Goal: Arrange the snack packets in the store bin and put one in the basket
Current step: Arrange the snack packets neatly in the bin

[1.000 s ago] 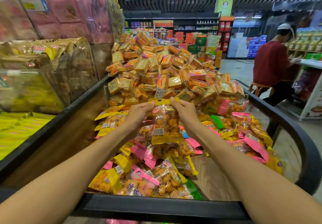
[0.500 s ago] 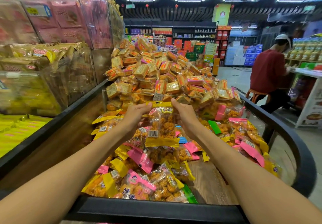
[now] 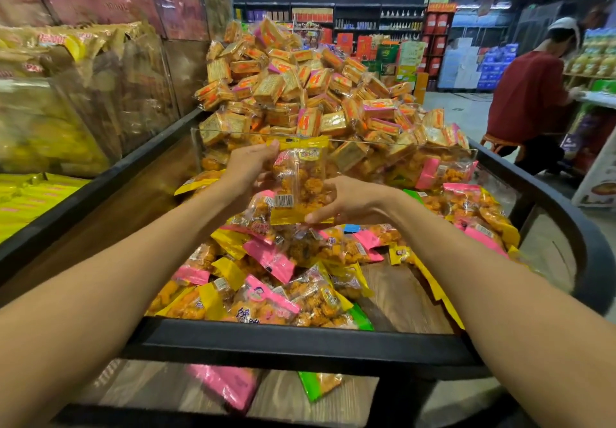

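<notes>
Snack packet upright above the bin, fingers of both hands clamped on it.

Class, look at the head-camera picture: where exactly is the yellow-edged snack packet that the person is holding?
The yellow-edged snack packet is mid-frame, upright above the bin's packet pile, left hand at its top, right hand at its bottom.

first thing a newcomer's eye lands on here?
Centre frame, the yellow-edged snack packet held upright over the bin: left hand grips its top corner, right hand pinches its bottom edge. Behind a clear divider rises a tall heap of orange wrapped blocks. Below the hands, loose pink and yellow packets litter the bin's wooden floor.
</notes>
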The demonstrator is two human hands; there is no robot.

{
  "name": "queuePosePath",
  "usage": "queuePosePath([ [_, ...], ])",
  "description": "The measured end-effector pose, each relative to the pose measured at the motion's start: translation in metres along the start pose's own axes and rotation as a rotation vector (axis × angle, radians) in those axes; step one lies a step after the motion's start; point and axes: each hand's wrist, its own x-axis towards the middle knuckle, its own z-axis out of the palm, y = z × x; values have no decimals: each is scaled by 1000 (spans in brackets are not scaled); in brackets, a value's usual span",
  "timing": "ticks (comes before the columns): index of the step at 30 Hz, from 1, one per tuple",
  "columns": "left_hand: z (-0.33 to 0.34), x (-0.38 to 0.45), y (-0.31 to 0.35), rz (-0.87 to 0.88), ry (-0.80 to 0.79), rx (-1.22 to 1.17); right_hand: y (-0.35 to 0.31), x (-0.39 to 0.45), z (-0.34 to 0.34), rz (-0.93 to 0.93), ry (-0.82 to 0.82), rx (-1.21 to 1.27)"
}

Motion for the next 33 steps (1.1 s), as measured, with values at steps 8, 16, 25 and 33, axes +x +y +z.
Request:
queuePosePath([
  [8,-1,-4,3,-79,-291,293,3,-6,-16,-14,104,-19],
  [16,-6,-10,-11,52,-381,537,4,-12,-12,86,182,-7],
  [25,-9,-4,-16,84,-382,553,6,-10,-11,8,219,130],
  [33,9,-4,-12,117,-233,263,1,1,10,-186,588,-234],
])
